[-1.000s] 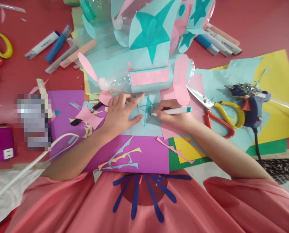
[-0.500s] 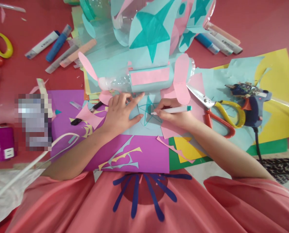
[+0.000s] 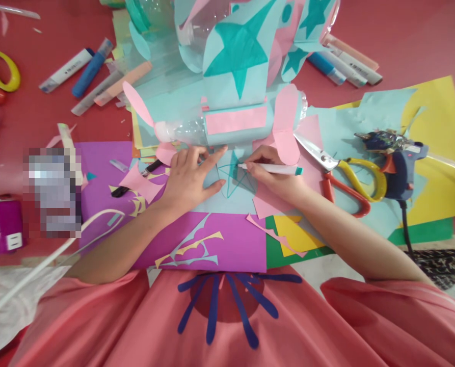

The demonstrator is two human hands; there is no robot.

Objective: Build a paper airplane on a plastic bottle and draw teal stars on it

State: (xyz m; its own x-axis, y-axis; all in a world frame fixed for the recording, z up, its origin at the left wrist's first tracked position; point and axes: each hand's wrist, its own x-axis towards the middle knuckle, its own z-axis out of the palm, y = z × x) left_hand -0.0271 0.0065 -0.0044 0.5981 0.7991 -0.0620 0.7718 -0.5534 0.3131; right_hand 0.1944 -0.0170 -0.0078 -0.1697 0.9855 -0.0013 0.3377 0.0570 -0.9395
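Observation:
Flat on the light-blue paper (image 3: 206, 203) lies my left hand (image 3: 191, 176), fingers spread and holding nothing. My right hand (image 3: 271, 173) grips a white marker (image 3: 276, 168) with a teal end, its tip at the upper part of a teal star outline (image 3: 233, 178) on that paper. Just beyond both hands a clear bottle (image 3: 191, 131) lies on its side, wrapped in blue and pink paper, with pink paper pieces at its ends. Above it stands a pale-blue piece with a large filled teal star (image 3: 239, 48).
Scissors (image 3: 342, 171) and a glue gun (image 3: 399, 168) with a cord lie at the right. Markers (image 3: 91, 69) are at the upper left. Purple paper (image 3: 235, 239) with scraps is in front. A blurred-out device (image 3: 53, 193) and a purple box (image 3: 1, 227) are at the left.
The marker tip in my right hand has moved up a little, and the right fingers have shifted with it. My left hand looks the same.

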